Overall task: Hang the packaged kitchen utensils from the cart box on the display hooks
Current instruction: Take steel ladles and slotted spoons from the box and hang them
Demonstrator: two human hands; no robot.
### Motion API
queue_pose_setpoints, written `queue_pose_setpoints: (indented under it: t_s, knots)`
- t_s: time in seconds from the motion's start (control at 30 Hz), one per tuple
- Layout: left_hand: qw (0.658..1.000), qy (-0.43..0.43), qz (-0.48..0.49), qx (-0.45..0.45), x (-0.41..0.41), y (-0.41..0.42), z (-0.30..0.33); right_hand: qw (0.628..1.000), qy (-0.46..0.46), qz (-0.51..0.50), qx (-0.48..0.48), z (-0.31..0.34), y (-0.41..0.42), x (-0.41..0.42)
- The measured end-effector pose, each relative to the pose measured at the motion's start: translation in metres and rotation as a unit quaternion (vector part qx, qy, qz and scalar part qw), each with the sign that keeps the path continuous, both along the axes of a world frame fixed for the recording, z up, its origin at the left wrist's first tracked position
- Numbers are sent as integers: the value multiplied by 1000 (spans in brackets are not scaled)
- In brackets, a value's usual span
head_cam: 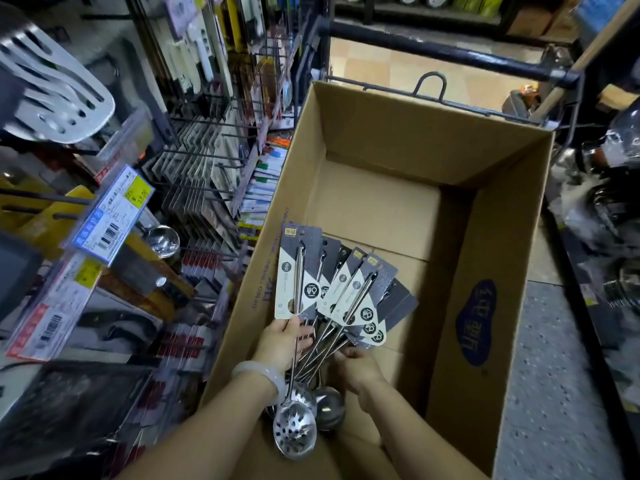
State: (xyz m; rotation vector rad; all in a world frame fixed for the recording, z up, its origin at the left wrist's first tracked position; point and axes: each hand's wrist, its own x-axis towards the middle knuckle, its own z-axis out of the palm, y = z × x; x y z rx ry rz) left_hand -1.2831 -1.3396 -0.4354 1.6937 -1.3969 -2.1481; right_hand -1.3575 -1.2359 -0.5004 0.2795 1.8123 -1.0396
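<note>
Floor: beige tiles beyond the cart, grey speckled stretch at right.
Left: crowded display rack with price tags.
Light: dim, indoor.

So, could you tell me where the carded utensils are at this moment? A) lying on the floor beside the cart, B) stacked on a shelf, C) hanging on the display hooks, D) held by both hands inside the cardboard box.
D: the left hand and right hand grip the fanned utensils by their handles over the box floor.
</note>
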Motion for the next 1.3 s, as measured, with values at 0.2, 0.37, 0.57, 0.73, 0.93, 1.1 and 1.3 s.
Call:
queue_pose_setpoints:
  t_s: [0.2,0.37,0.57,0.73,0.93,1.1,1.3]
  knots:
    - [1000,6,-11,5,5,-5,-8,990,28,-132,42,-29,-27,5]
    - [1000,3,-23,2,9,-12,-10,980,26,-176,86,-33,-39,4]
    - [999,-4,-41,-8,11,-17,-12,982,101,-93,129,-33,-36,8]
    - [999,-6,-38,2,8,-15,-9,971,66,-230,13,-28,-31,20]
    - [999,-2,-23,21,0,-9,-3,924,-35,-361,-124,-21,-25,22]
    - [999,3,-28,15,-4,-7,-1,939,56,-294,-169,-12,-26,15]
    - [999,17,-21,19,-9,-4,11,959,158,-146,-183,6,-23,-9]
